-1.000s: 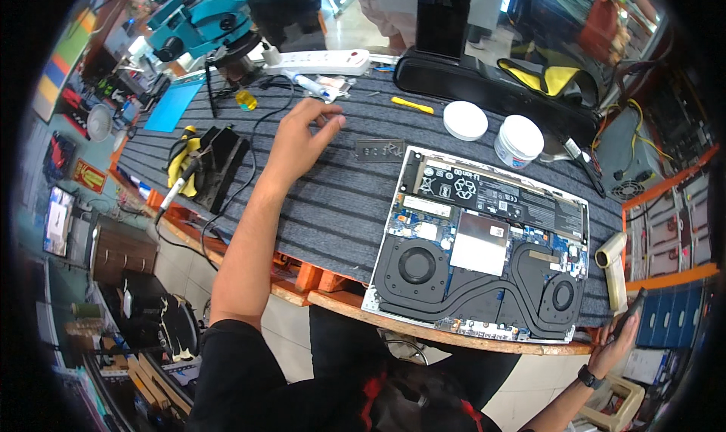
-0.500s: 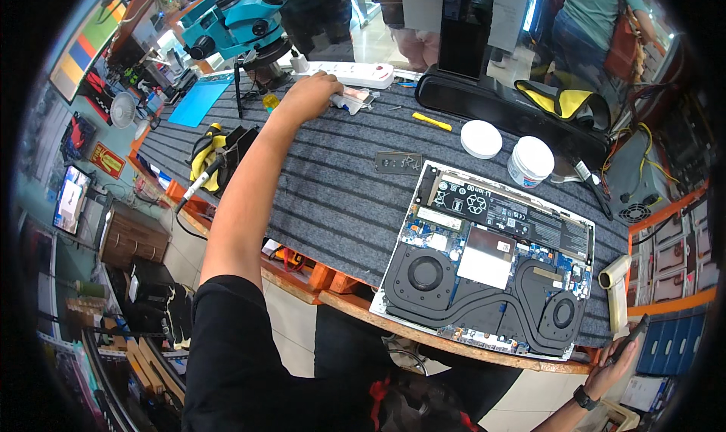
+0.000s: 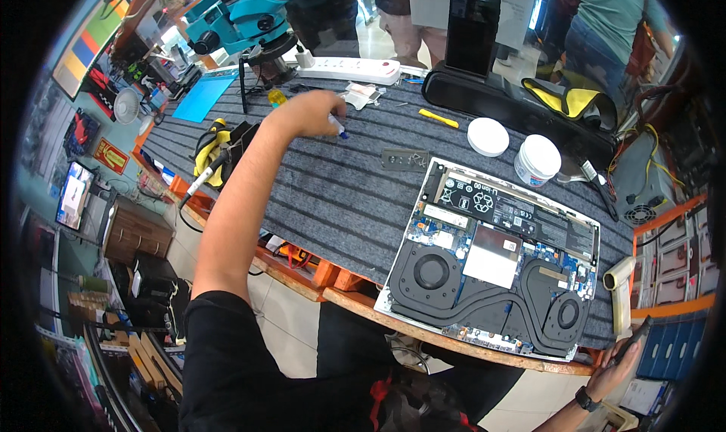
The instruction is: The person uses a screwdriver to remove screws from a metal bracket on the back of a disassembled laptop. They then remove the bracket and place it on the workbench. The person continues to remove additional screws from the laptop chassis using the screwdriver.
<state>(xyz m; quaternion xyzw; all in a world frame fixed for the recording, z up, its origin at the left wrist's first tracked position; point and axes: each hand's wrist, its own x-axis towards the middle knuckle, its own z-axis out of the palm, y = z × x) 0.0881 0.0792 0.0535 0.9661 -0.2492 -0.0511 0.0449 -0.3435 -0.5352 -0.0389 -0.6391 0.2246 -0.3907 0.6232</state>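
Note:
My left hand [image 3: 306, 113], fingers curled, grips a small pen-like tube with a blue cap [image 3: 339, 128] above the striped grey mat [image 3: 318, 190]. A paper packet [image 3: 361, 94] and a yellow spudger [image 3: 439, 117] lie nearby. At the lower right, my right hand [image 3: 612, 374] holds a black slim object [image 3: 631, 340], possibly a phone. An opened laptop [image 3: 484, 262], showing battery and fans, lies on the mat, with a dark plate [image 3: 403, 159] beside it. A white lid [image 3: 488, 136] and a white jar [image 3: 538, 160] stand behind the laptop.
A teal microscope [image 3: 242, 25], white power strip [image 3: 348, 70] and phone on a black stand [image 3: 470, 31] line the back. Left are a blue mat [image 3: 203, 99] and yellow-black tools [image 3: 212, 148]; a tape roll [image 3: 620, 277] is right. People [image 3: 605, 23] stand beyond the bench.
My left hand has closed on the pen-like tube from among the items near the power strip and drawn it back toward me. My right hand stays by the right edge.

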